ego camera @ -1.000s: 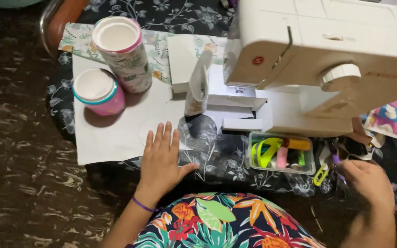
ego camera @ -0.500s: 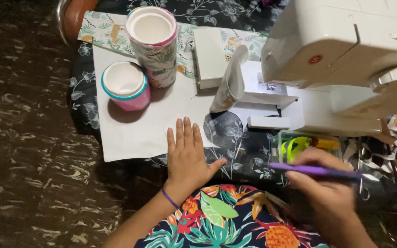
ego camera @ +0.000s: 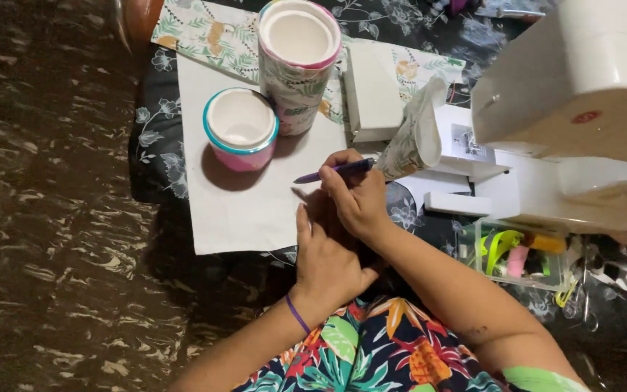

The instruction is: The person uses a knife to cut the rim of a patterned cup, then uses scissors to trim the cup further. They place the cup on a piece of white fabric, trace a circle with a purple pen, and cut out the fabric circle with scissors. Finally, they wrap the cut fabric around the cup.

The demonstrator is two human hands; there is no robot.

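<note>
We cannot see most fingers of our left hand [ego camera: 326, 258]: our right hand [ego camera: 357, 199] lies across them, so where they touch the white paper sheet [ego camera: 244, 207] stays hidden. The purple pen [ego camera: 334, 170] shows only its forward part; the rest sits inside our right fist, and its tip is too small for us to tell whether it meets the paper. The white sewing machine [ego camera: 582, 87] runs off the top and right edges. The small items in the clear plastic box [ego camera: 520, 254] are blurred into coloured shapes. A round reddish object [ego camera: 139, 22] is cut off at the top edge.
</note>
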